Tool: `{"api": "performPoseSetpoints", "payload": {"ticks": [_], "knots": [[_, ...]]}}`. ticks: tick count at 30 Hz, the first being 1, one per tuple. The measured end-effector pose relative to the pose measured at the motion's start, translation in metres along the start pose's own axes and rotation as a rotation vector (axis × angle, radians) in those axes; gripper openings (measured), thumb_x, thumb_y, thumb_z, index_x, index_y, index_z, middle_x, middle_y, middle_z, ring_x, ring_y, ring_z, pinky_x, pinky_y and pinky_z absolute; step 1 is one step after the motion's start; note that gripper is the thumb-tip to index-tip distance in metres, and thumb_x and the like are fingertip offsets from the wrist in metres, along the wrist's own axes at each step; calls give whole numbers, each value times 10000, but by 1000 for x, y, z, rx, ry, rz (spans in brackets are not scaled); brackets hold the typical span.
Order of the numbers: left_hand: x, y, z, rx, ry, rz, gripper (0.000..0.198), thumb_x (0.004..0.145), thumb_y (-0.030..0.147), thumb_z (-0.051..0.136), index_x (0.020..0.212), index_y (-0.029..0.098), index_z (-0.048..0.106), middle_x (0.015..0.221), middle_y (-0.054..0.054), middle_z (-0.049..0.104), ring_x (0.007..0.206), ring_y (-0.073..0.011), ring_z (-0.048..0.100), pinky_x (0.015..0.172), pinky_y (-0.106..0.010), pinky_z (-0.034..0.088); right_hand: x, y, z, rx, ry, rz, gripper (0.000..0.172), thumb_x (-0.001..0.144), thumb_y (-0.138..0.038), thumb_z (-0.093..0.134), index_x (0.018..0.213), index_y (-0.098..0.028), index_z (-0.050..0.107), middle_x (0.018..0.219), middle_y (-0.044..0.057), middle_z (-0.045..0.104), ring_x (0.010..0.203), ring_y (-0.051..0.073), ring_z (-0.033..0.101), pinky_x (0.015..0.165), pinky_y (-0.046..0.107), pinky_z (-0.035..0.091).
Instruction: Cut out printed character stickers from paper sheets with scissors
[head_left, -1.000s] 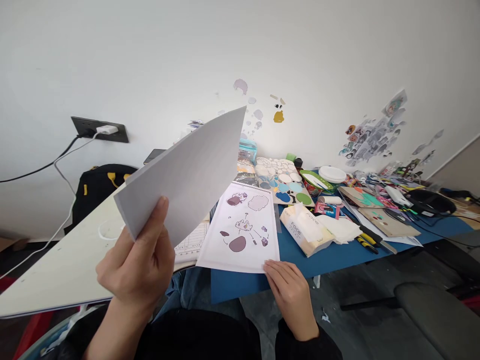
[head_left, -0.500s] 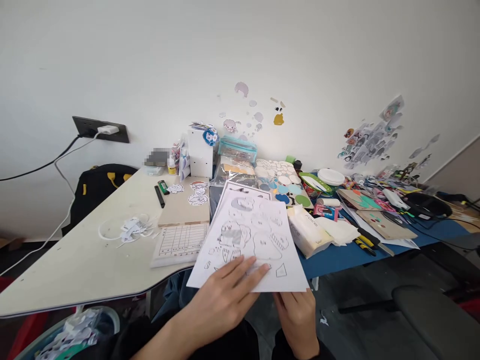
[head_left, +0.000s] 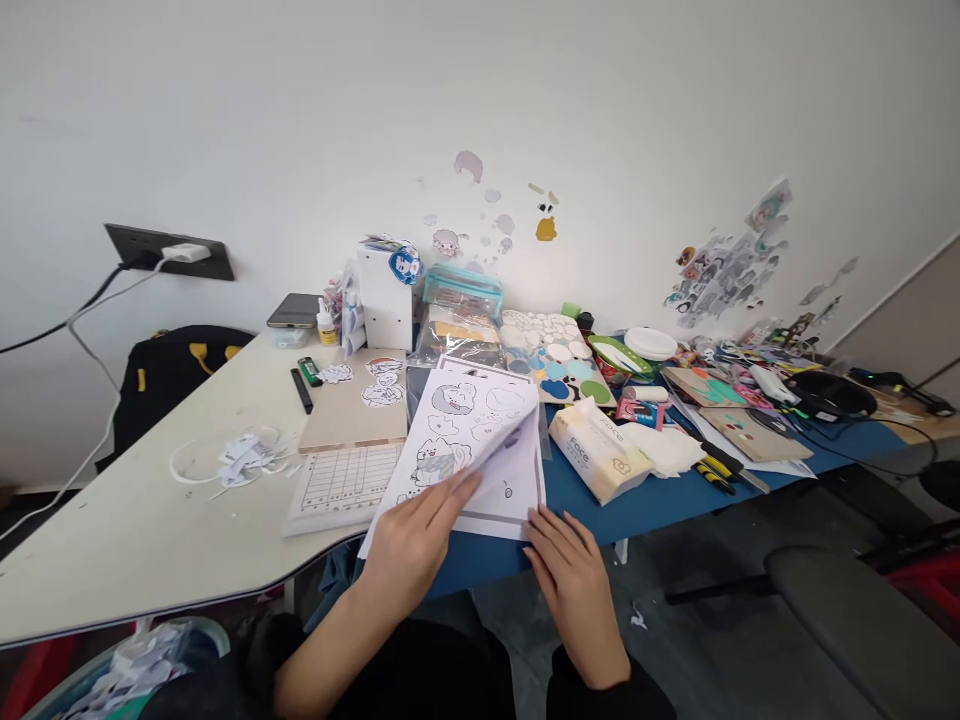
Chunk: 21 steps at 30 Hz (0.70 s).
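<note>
A white sheet printed with outlined cartoon figures (head_left: 442,425) lies at the front of the desk, its right side curled up and over. My left hand (head_left: 416,535) has its fingers closed on the lower part of this sheet, where it bends. Under the curl shows a second sheet with a grey border (head_left: 517,490), flat on the blue tabletop. The lower right corner of that second sheet is touched by the fingertips of my right hand (head_left: 574,575), whose fingers are stretched out over the corner and table edge. Nothing is gripped in the right hand.
Left of the sheets lie a grid-printed pad (head_left: 349,485) and a beige board (head_left: 349,410) with cut-outs. Paper scraps (head_left: 247,458) sit farther left. A tissue pack (head_left: 600,450) is close on the right, beside yellow-black handled tools (head_left: 716,475). A board of coloured shapes (head_left: 559,365) lies behind.
The sheets have come down onto the desk. The top printed sheet now curls leftward, uncovering the one beneath. My right hand has moved from under the papers to the lower sheet's corner.
</note>
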<state>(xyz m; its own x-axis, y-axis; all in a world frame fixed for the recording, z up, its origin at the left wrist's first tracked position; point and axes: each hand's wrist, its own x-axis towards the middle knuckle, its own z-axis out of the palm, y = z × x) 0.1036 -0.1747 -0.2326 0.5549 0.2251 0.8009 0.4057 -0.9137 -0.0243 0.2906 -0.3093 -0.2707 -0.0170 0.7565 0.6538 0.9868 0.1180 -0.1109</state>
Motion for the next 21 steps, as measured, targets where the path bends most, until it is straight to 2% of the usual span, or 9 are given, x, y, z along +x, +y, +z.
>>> {"api": "performPoseSetpoints", "payload": {"ticks": [3,7,12,17,21], "knots": [[3,-2,1,70,109,-107,409,851,16,507,1232,161,532,956,-79,724,794,-168,694,635,-227,519,2,5,2,-42,34,-80,293,948,-93,456,1206,-158,580,1144,85,669,1080,240,603,921,432,472],[11,-4,-2,111,202,-150,376,845,45,554,1195,182,549,864,-49,724,653,-151,681,532,-218,473,7,7,5,-81,22,-133,293,949,-112,467,1223,-106,568,1180,126,646,1126,260,575,918,434,481],[17,-3,-5,127,219,-121,364,839,32,556,1173,178,558,745,-9,698,548,-117,623,520,-211,444,10,8,7,-49,84,-168,264,915,-20,484,1141,-77,608,1085,154,685,1049,255,622,878,426,501],[14,1,-3,109,161,-58,377,825,9,558,1173,152,564,759,-20,702,612,-125,645,604,-216,453,11,2,4,-7,155,-118,178,881,-31,571,1033,-94,640,956,134,720,931,233,663,815,411,520],[10,1,-3,106,149,-64,383,828,13,544,1179,164,568,757,-13,700,609,-123,645,611,-211,447,12,-4,0,48,187,-56,154,867,-27,587,975,-121,644,896,107,724,865,223,672,776,411,528]]}}
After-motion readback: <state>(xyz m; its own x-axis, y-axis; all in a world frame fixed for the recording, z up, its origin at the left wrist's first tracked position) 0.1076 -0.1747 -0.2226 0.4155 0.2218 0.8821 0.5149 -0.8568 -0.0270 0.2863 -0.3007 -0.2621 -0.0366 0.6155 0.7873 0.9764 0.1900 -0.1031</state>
